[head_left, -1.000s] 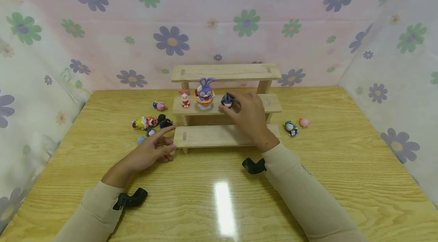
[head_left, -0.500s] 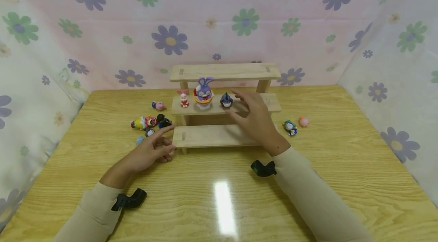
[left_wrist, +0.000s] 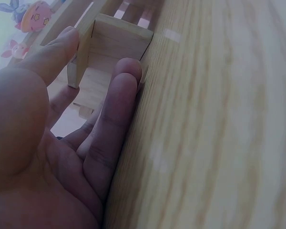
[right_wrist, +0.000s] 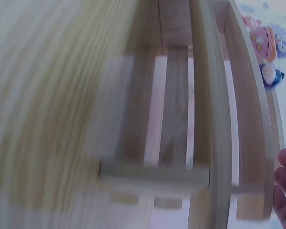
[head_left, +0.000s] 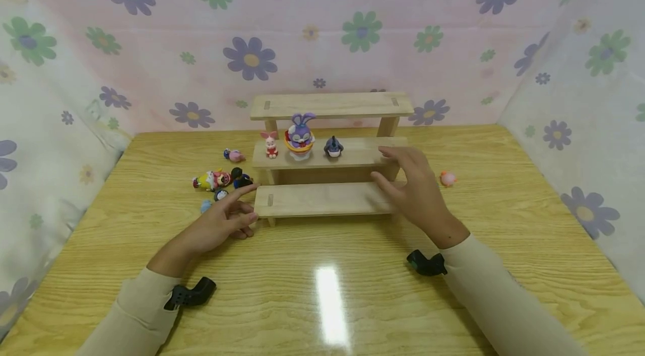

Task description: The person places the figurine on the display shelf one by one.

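A three-tier wooden display shelf [head_left: 312, 199] stands on the table. My left hand [head_left: 214, 227] rests at the left end of its lowest board, thumb and index finger extended to the corners. In the left wrist view the left thumb [left_wrist: 57, 52] lies against the board's end. The middle board carries a pink piglet figurine [head_left: 271, 146], a purple rabbit figurine [head_left: 300, 137] in a bowl-like base, and a dark blue donkey-like figurine [head_left: 333, 147], all upright. My right hand [head_left: 415, 193] hovers over the shelf's right end, fingers apart and holding nothing.
Left of the shelf lie several small figurines, among them a yellow-and-pink one [head_left: 211, 179], a dark one [head_left: 241, 178] and a pink-and-blue one [head_left: 234, 155]. A round pink figurine [head_left: 447, 178] lies to the right. Flowered cloth [head_left: 312, 54] encloses the table.
My right hand has let go of the donkey-like figurine, leaving it on the middle board, and moved right. It now covers the blue figurine on the table's right. My left hand stays put.
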A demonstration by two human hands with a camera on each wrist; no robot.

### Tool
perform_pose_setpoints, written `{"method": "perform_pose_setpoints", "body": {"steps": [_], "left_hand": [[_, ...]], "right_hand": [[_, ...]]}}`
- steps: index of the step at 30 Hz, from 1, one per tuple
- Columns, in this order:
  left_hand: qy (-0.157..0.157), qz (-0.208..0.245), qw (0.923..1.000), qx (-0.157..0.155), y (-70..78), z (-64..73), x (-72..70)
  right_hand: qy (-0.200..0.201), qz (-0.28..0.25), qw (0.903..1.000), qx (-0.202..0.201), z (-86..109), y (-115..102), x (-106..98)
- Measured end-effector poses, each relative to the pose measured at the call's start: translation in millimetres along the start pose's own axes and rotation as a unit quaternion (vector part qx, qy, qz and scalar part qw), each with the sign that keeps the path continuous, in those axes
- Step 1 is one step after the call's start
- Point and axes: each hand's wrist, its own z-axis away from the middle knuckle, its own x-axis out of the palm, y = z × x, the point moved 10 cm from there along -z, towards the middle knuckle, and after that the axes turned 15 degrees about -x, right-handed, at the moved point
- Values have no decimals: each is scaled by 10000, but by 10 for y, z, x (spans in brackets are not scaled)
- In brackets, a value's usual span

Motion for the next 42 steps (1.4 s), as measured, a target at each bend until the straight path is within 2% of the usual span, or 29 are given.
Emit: {"method": "perform_pose_setpoints", "body": {"steps": [9,13,22,29,32,35,42], "left_hand": [[-2,-53,10000,4,2,-8,12],[41,-86,10000,11,-11,-3,4],[37,-90,10000,18,3,-3,-6],[-9,-67,10000,-36,-9,-14,0],[-3,-69,10000,-32,-6,-11,0],[5,-69,10000,-34,-5,-10,-1],[14,-100,9999,-37,-9,-17,-8]], "right_hand": [[103,463,9988,118,229,188,-317],[4,588,9966,575,303,371,-406],[-181,444,9850,1658,464,809,-600],[-430,490,9735,2190,660,1084,-688],[-669,511,9686,2340,740,1175,-677],[-1111,438,9597,2543,818,1259,-632],[-2356,-17,9218,3080,1031,1399,-415]]}}
